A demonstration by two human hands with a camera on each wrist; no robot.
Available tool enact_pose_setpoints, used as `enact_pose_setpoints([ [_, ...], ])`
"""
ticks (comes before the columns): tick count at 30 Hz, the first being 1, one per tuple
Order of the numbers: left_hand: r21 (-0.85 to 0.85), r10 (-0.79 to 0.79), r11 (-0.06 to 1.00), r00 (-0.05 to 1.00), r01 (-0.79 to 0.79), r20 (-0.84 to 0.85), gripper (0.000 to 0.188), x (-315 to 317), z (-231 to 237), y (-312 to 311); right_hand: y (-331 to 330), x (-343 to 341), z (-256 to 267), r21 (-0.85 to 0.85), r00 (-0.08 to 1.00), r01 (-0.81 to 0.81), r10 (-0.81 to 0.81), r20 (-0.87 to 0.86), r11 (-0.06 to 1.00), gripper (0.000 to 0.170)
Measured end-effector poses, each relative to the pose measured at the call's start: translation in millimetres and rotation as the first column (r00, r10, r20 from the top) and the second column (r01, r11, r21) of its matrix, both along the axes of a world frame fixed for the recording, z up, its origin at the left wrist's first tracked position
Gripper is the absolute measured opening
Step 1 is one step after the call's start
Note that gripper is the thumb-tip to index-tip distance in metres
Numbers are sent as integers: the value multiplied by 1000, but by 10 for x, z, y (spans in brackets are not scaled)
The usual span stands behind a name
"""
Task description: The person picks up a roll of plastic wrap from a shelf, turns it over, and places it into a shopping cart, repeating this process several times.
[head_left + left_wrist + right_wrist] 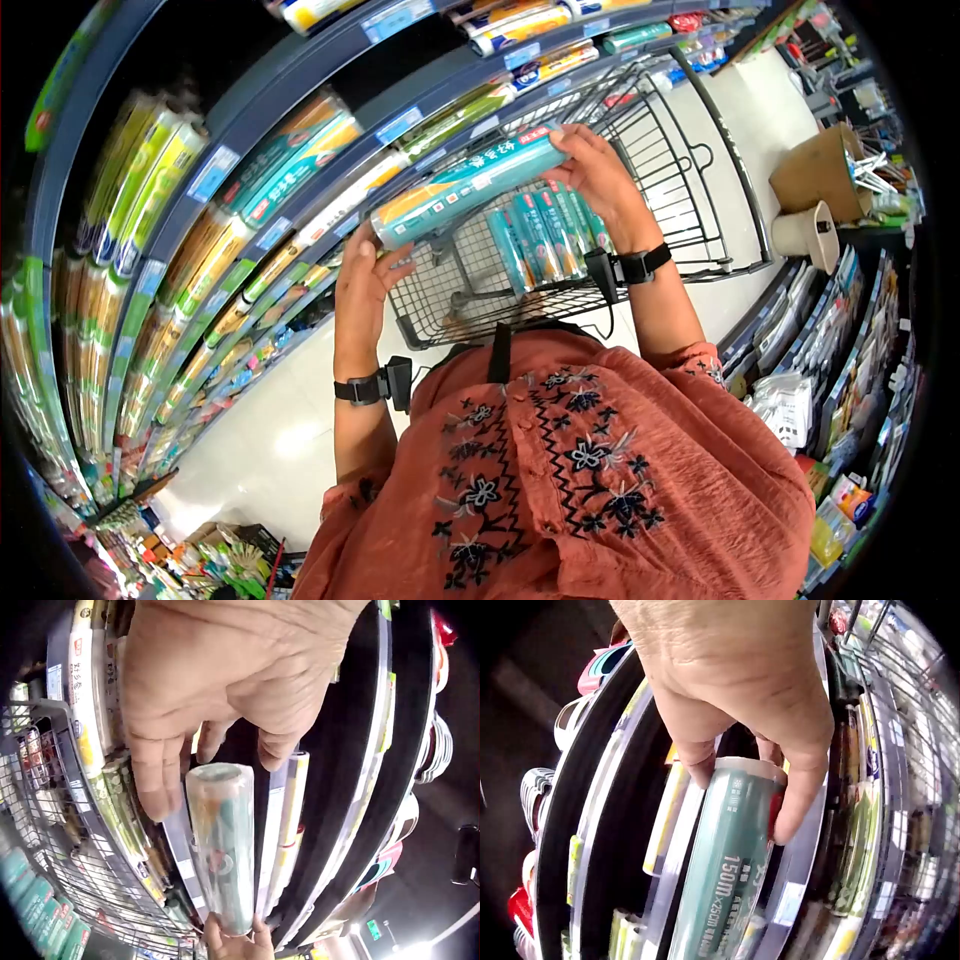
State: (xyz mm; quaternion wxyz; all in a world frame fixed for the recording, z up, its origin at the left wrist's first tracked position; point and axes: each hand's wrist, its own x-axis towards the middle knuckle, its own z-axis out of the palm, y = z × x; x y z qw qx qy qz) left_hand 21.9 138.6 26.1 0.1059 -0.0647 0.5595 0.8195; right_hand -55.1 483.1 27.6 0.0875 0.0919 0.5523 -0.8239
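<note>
A teal cling film roll (470,185) in clear wrapping is held slantwise above the shopping cart. My right hand (605,185) grips its upper right end, thumb and fingers round the rim in the right wrist view, where "150m×25cm" is printed on the roll (727,877). At the other end, my left hand (360,290) is beside the roll. In the left wrist view its fingers (156,780) are spread and extended, with a gap between them and the roll's pale end (221,772). Several similar teal rolls (545,240) stand side by side in the wire cart (425,285).
Shelves with price tags (213,173) run along the left and far side, stacked with green, yellow and teal rolls (290,160). To the right are a cardboard box (815,175), a beige bin (803,237) and racks of packets (780,310). Pale floor (270,440) shows left of me.
</note>
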Motion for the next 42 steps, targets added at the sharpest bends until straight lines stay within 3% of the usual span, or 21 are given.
enact_pose_setpoints([
  [3,-109,104,988,993,-109,-53,60,83,73,-171,-333,67,102,-32,999,-37,36,-7,999,33],
  [4,-93,183,978,982,-187,-48,57,112,88,-235,-421,77,116,-36,998,-55,55,-1,998,32],
  [18,39,383,923,906,-383,-179,52,391,291,-1187,-1443,269,410,-74,927,-361,349,-141,930,42],
  [22,78,449,893,871,-443,-198,49,406,315,-1335,-1654,378,516,162,882,-419,443,-160,893,49],
  [25,63,466,883,855,-465,-229,45,350,319,-1492,-1710,410,533,217,788,-584,610,-76,782,49],
  [29,-21,487,858,824,-514,-290,44,183,513,-1464,-1903,536,765,191,712,-696,701,51,693,50],
  [30,-36,459,870,835,-491,-302,49,116,570,-1440,-1923,478,584,259,670,-719,742,13,645,53],
  [33,-105,345,913,882,-395,-321,58,-68,685,-1321,-2073,489,541,138,611,-788,790,54,600,66],
  [37,-152,131,967,913,-203,-386,65,-194,800,-1001,-2209,486,419,-159,607,-786,795,-16,597,52],
  [39,-159,70,978,924,-138,-376,61,-161,805,-912,-2255,509,337,-388,730,-651,678,-83,653,46],
  [42,-379,4,920,967,-104,-254,60,0,669,-966,-2239,515,234,-481,856,-484,510,-87,731,42],
])
